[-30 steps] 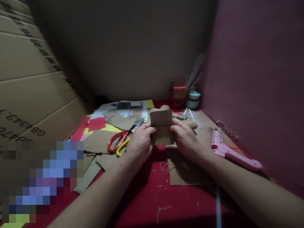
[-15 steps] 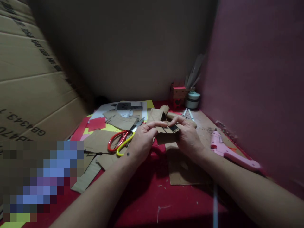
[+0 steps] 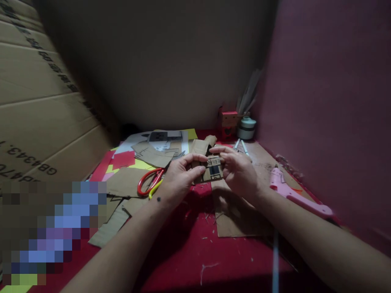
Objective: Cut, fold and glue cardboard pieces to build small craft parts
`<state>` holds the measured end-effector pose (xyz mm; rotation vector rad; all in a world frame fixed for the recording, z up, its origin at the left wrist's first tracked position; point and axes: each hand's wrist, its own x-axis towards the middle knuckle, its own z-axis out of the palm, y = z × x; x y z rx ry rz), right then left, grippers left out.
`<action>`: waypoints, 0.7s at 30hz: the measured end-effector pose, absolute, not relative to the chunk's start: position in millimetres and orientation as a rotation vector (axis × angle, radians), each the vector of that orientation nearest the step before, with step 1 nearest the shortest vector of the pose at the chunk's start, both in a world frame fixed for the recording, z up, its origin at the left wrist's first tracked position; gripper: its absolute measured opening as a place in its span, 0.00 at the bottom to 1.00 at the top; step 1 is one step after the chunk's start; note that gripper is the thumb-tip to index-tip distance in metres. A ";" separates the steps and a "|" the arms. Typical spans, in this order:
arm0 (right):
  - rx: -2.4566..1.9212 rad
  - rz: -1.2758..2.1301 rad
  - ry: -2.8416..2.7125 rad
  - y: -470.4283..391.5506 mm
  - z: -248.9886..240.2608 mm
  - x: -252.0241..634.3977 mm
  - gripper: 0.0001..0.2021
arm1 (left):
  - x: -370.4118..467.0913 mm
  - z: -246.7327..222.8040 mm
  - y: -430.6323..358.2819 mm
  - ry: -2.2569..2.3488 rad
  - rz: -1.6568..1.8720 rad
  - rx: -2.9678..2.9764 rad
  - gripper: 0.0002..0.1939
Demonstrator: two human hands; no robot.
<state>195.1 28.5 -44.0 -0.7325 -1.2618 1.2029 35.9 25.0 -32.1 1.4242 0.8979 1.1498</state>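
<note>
A small cardboard piece point(image 3: 213, 170) with black print is held up over the red table in the middle of the head view. My left hand point(image 3: 185, 173) grips its left edge, thumb in front and fingers behind. At the right edge my right hand point(image 3: 240, 169) pinches the same piece, its index finger reaching over the top. Red-and-yellow scissors point(image 3: 149, 182) lie just left of my left wrist, partly hidden by it. Behind the piece stands a folded cardboard shape point(image 3: 200, 145). Below my right hand a flat cardboard sheet point(image 3: 235, 221) lies on the table.
A pink glue gun point(image 3: 297, 197) lies to the right. Cardboard scraps point(image 3: 126, 183) and coloured paper point(image 3: 124, 160) spread over the left. A lidded jar point(image 3: 247, 128) and a red box point(image 3: 229, 124) stand at the back. A large carton point(image 3: 45, 101) rises at left.
The cardboard piece has been tilted so its printed face now shows toward me. My right hand's fingers have lifted slightly, and both hands have moved a little left.
</note>
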 end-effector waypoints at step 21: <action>-0.720 1.547 -1.074 23.5 -45.5 184.1 0.07 | 36.7 -23.8 19.4 0.986 1.019 1.643 0.14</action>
